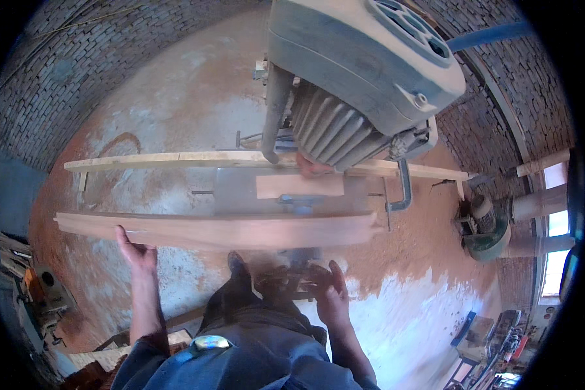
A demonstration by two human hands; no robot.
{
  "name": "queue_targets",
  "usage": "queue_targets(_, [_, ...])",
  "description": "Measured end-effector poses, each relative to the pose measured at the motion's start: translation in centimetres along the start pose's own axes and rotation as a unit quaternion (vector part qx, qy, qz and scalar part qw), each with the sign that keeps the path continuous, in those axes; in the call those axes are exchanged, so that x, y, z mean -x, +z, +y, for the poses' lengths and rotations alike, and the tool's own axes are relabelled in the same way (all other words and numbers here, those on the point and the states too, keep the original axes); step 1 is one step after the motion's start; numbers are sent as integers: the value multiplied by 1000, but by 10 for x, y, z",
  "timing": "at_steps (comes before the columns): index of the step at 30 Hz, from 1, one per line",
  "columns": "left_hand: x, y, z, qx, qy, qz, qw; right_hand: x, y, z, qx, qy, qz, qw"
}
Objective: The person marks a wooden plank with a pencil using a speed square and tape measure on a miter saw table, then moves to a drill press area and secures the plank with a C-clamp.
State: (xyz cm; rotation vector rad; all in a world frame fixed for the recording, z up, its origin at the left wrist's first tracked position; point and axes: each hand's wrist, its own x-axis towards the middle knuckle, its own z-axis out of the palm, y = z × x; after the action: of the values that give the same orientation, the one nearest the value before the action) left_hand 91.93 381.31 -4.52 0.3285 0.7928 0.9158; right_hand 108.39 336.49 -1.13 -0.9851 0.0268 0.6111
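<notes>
A long reddish-brown wooden board (234,232) lies crosswise before me, its right end smeared by motion. My left hand (138,253) is closed on the board's near edge toward its left end, thumb on the face and fingers hidden beneath. Below the board and apart from it, my right hand (333,296) is open, its fingers stretched out and partly blurred. Beyond the board stands a large dusty machine (364,65) with a ribbed motor (338,127). Under the motor a shorter wooden block (299,186) rests on the machine's table (234,198).
A long pale wooden rail (175,160) runs crosswise behind the table, with a metal clamp (403,188) at its right. Brown sawdust covers much of the floor (422,244). Another machine (484,227) stands at right; wood offcuts (13,253) lie at left.
</notes>
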Motion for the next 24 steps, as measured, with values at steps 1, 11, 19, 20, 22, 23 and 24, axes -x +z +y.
queue_targets(1, [-16, -10, 16, -17, -2, -14, 1000, -1, 5, 1, 17, 4, 1, 1000])
queue_targets(11, [-65, -22, 131, -86, 110, 112, 984, -40, 41, -6, 388, 5, -175, 905])
queue_targets(19, [-166, -37, 189, -126, 114, 68, 983, -122, 132, 91, 637, -113, -118, 754])
queue_targets(20, [-183, -48, 206, -125, 116, 71, 983, -140, 143, 111, 642, -96, -105, 754])
queue_targets(22, [-212, -47, 216, -118, 113, 74, 984, -180, 152, 146, 662, -108, -75, 738])
queue_targets(23, [-217, -40, 222, -116, 108, 86, 984, -198, 154, 161, 672, -139, -65, 724])
queue_targets(24, [-223, -31, 228, -113, 105, 96, 983, -215, 160, 168, 683, -145, -40, 715])
